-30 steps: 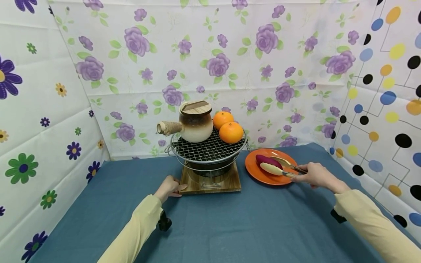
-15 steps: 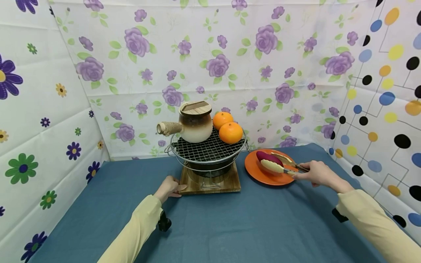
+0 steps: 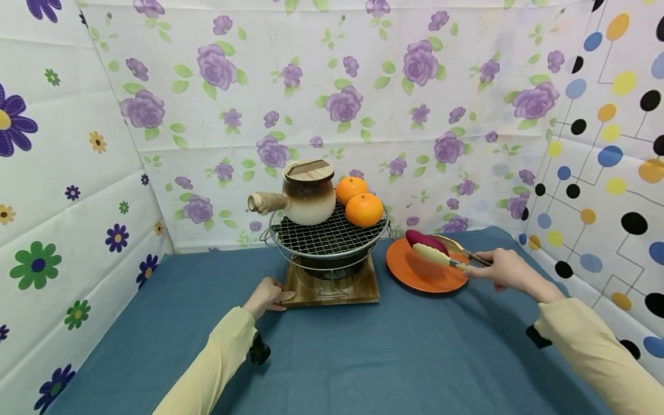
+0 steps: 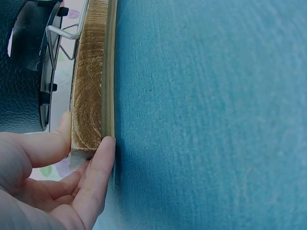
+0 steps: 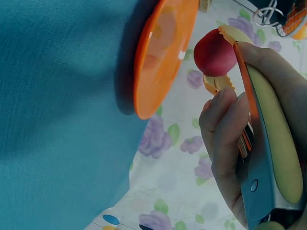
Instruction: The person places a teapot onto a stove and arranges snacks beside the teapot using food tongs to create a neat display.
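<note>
My right hand (image 3: 505, 270) grips a pair of tongs (image 5: 261, 139) with cream tips. Between those tips is a purple sweet potato (image 3: 426, 241), lifted above an orange plate (image 3: 422, 276). In the right wrist view the sweet potato's rounded end (image 5: 215, 53) shows clear of the plate (image 5: 160, 62). My left hand (image 3: 266, 295) pinches the near left corner of a wooden board (image 3: 332, 295), thumb on top and a finger at the lower edge in the left wrist view. On this board stands a round black grill (image 3: 332, 266) with a wire mesh (image 3: 321, 237).
A clay pot (image 3: 310, 202) with a wooden lid sits on the mesh, its rope-wrapped handle (image 3: 271, 202) jutting left past the rim. Two oranges (image 3: 365, 209) rest at the mesh's right side. Blue cloth (image 3: 332, 357) covers the table; patterned sheets hang behind and at both sides.
The tongs and my right hand have risen slightly, lifting the sweet potato off the plate. My left hand stays at the board's corner.
</note>
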Demonstrator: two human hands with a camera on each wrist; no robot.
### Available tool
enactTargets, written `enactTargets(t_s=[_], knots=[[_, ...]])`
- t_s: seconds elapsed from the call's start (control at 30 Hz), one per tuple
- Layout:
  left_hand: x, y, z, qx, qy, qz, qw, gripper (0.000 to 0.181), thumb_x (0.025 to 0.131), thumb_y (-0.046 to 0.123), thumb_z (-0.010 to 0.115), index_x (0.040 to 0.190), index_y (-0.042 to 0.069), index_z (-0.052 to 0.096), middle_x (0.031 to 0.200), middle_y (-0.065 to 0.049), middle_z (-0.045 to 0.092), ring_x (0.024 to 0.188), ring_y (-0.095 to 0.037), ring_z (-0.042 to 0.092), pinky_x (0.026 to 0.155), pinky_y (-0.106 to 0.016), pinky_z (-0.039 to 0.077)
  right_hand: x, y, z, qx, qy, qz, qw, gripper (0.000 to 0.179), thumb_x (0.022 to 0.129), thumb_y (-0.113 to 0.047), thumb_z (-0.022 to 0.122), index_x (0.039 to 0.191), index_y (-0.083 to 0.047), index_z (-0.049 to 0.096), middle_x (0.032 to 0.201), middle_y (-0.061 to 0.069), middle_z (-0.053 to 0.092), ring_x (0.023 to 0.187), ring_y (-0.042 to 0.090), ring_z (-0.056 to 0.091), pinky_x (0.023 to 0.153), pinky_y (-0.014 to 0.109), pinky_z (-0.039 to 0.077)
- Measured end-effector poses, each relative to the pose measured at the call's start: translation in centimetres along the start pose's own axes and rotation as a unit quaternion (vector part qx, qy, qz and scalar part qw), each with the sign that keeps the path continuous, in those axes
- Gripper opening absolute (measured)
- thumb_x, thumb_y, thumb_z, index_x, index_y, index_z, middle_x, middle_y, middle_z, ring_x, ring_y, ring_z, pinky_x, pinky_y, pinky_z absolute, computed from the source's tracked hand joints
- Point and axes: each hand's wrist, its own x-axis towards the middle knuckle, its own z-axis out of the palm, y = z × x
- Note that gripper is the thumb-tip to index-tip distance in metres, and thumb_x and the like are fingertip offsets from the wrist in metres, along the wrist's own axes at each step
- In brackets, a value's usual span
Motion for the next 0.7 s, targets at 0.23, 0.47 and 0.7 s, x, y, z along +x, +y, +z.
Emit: enactTargets(t_s=[0.23,0.47,0.7], knots=[[-0.1,0.1,0.0,-0.002,-0.001,0.003,1.0,0.042,0.084,-0.002,0.062,0.06,0.011,0.029,0.049,-0.001,0.029,0.041,-0.011,0.032,0.062,-0.037,0.053,-0.1,0.1,-0.7,0.001,0.01,0.003,0.9999,0.089,0.075,-0.054,0.065,0.132,0.01,0.038,0.044,0.004,0.042,0.038,0.021,0.043,0.044,0.034,0.042],[-0.1,0.1,-0.1,0.002,0.0,0.002,1.0,0.03,0.084,0.001,0.063,0.07,0.002,0.037,0.055,-0.003,0.029,0.044,-0.012,0.032,0.061,-0.035,0.053,-0.1,0.0,-1.3,0.001,0.014,-0.007,0.9999,0.089,0.075,-0.054,0.065,0.132,0.009,0.038,0.044,0.004,0.042,0.038,0.022,0.044,0.042,0.033,0.041],[-0.1,0.1,-0.1,0.008,0.001,0.0,1.0,0.033,0.084,0.001,0.063,0.068,0.008,0.035,0.052,-0.002,0.03,0.044,-0.012,0.035,0.062,-0.035,0.053,-0.1,-0.5,-2.0,-0.008,0.018,-0.008,0.9998,0.088,0.076,-0.055,0.063,0.133,0.007,0.038,0.044,0.005,0.045,0.039,0.021,0.045,0.044,0.034,0.043]])
